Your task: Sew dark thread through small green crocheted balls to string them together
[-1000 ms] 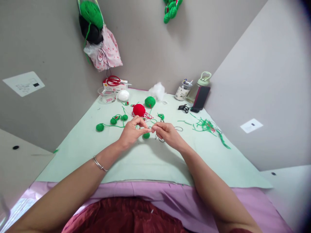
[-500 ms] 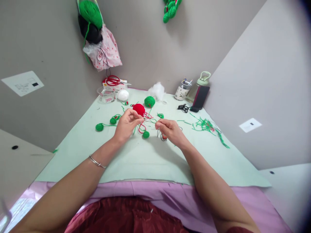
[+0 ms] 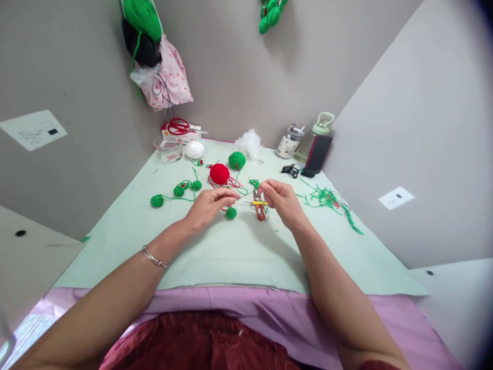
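Observation:
A thin dark thread is stretched between my two hands above the table. My left hand pinches its left end, thumb and forefinger together. The other end is gripped by the fingertips of my right hand, which is raised slightly higher. Thread snips with orange handles and a yellow band lie just left of my right hand. A small green crocheted ball sits close to my left fingertips. Behind the hands is a red yarn ball with loose red strands.
Green yarn scraps spread at the right. Several small green balls lie left. At the back are a green yarn ball, white stuffing, a white ball, a clear tub, red scissors and a bottle.
My right hand has moved right and slightly up, and my left hand has come lower and turned flatter. The thread between them now shows taut, and the snips have come into sight.

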{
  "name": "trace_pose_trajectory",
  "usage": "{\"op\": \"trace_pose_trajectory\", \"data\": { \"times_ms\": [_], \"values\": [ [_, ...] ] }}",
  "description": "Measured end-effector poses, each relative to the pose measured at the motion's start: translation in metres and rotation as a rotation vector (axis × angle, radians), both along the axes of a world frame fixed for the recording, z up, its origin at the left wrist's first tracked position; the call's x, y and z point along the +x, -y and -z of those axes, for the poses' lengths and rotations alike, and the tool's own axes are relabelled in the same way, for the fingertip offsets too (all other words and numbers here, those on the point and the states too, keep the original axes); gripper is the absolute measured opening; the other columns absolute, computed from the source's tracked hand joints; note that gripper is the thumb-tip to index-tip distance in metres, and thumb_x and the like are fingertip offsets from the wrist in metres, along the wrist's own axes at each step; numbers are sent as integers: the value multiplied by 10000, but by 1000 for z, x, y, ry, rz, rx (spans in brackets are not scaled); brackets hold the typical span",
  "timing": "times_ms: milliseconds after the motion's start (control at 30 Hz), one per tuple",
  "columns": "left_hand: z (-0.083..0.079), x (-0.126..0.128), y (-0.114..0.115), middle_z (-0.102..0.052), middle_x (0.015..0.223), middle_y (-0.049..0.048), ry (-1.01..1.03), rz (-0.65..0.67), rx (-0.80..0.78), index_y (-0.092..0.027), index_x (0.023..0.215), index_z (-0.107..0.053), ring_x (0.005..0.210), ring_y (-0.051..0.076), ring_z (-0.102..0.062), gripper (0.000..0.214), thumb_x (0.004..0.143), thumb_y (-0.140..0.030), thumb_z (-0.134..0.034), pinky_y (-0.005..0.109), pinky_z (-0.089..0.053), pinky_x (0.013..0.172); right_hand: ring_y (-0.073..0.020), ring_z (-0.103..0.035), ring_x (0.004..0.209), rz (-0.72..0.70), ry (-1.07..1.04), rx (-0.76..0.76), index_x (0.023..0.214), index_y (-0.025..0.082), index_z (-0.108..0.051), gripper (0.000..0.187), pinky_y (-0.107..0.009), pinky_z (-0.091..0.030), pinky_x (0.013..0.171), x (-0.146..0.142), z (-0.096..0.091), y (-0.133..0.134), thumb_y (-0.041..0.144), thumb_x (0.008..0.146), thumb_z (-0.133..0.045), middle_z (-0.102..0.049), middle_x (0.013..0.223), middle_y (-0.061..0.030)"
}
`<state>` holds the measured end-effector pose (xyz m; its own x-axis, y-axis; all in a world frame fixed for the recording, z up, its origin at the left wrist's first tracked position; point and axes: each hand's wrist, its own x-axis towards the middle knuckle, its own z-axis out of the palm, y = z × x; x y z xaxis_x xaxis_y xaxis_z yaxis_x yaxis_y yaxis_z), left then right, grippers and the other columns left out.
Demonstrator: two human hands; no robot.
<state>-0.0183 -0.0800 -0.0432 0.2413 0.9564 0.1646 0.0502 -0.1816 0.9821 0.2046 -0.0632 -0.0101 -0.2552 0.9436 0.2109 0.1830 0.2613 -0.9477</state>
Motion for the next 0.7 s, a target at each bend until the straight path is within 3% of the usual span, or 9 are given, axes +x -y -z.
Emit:
{"op": "trace_pose_trajectory", "data": {
  "times_ms": [100,167,333,467,567,700],
  "values": [
    [0,1,2,-655,815,28,7,154,-55,-166,878,-720,773,158,-606,284,877,-445,-666,296,-458,763,-81,-239,498,29,18,10,747,171,-590,321,-251,-199,491,-1,2,-1,462,882,-587,-327,533,74],
    [-2,2,2,-603,762,9,115,187,-121,-166,821,-667,741,153,-613,334,869,-497,-676,290,-466,743,-87,-255,499,44,63,20,750,175,-587,309,-250,-209,491,-3,5,-1,446,896,-562,-330,537,70],
    [-10,1,2,-517,663,-23,443,116,-254,-152,728,-622,627,102,-533,375,788,-488,-779,241,-461,655,-108,-387,548,0,362,173,792,183,-609,255,-243,-304,566,-14,18,5,326,953,-472,-483,609,26],
    [-8,0,0,-635,744,5,434,16,-279,-157,819,-729,663,108,-553,291,692,-385,-859,250,-474,688,-128,-506,641,-174,578,362,837,195,-625,256,-240,-342,645,-29,28,18,280,986,-436,-654,757,-20],
    [-3,3,2,-713,881,43,204,-72,-115,-181,854,-776,763,157,-604,211,750,-363,-795,302,-489,772,-132,-518,644,-223,599,418,823,194,-622,288,-241,-333,638,-36,28,26,284,1006,-418,-665,756,-28],
    [3,8,8,-702,912,54,-87,-99,212,-206,869,-794,863,202,-626,189,868,-332,-653,336,-471,823,-116,-494,623,-170,409,341,835,185,-629,269,-235,-352,636,-31,17,27,311,1000,-458,-614,715,-4]
  ]
}}
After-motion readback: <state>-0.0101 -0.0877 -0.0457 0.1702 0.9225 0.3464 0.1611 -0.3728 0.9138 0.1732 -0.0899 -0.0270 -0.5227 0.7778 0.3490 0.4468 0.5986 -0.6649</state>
